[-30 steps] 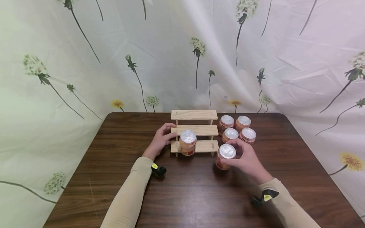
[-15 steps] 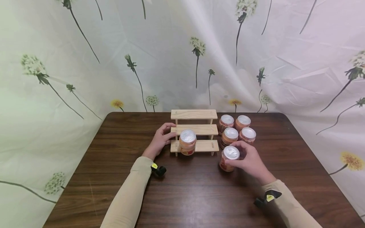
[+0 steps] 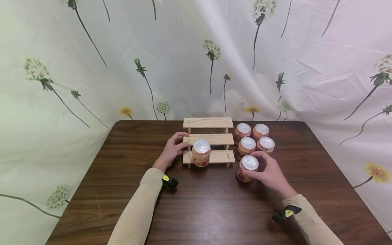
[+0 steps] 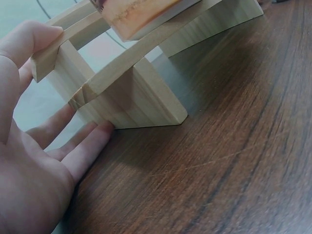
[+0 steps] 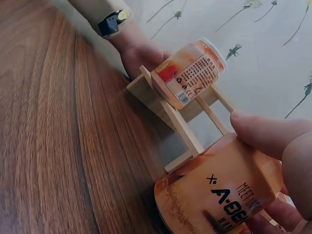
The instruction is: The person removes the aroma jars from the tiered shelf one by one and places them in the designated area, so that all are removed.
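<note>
A three-tier wooden display rack (image 3: 215, 139) stands at the far middle of the table. My left hand (image 3: 169, 153) pinches the left end of its middle shelf, and its lower fingers touch the side panel (image 4: 122, 105). On the lowest shelf, toward the left, sits an orange jar (image 3: 201, 157) with a silvery lid. My right hand (image 3: 271, 174) grips a similar jar (image 5: 214, 190) by its side, thumb on one side and fingers on the other. This jar is right of the rack's front corner, nearly upright; I cannot tell whether its base touches the table.
Several more orange jars (image 3: 246, 144) stand clustered right of the rack, just behind the held one. A dark wood-grain table (image 3: 196, 207) lies underneath. Behind its far edge hangs a pale cloth (image 3: 177, 68) printed with dandelions.
The right hand has shifted slightly right with its jar, away from the rack and close to the cluster. The left hand and the jar on the shelf have not moved.
</note>
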A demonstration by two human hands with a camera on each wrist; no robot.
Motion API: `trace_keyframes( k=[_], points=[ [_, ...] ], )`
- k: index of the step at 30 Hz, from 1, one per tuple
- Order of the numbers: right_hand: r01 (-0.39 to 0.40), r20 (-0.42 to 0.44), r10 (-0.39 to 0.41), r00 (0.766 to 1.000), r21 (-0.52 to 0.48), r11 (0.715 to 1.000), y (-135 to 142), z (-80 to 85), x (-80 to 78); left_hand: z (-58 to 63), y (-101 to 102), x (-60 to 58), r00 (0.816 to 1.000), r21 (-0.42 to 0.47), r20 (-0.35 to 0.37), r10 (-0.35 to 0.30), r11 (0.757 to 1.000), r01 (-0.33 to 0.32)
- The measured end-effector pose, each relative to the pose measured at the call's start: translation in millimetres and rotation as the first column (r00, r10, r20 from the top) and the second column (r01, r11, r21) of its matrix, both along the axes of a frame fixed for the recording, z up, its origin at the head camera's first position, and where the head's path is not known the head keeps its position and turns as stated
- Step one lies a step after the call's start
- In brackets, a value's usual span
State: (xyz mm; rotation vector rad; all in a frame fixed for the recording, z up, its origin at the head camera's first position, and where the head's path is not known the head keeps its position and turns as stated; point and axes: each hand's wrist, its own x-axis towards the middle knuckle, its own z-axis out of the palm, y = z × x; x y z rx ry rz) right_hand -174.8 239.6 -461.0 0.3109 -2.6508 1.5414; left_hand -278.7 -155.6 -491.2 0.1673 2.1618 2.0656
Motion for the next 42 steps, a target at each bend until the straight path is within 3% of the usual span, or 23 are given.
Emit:
trace_keyframes(
  k=[7, 23, 42],
  points=[
    [0.016, -0.019, -0.016, 1.000, 0.012, 1.000, 5.7, -2.2, 0.9, 0.0, 0.6, -0.5, 1.000, 0.006, 0.000, 0.000, 1.000, 0.000],
    [0.002, -0.090, -0.012, 0.996, -0.110, 0.994, 14.4, -6.0, 0.0, 1.1, 1.1, -0.5, 1.000, 0.000, 0.000, -0.001, 1.000, 0.001],
    [-0.023, -0.079, 0.011, 0.997, -0.149, 0.989, 16.4, -3.2, 0.4, 1.2, 0.3, -1.1, 1.000, -0.007, -0.003, -0.003, 1.000, 0.002]
  ],
)
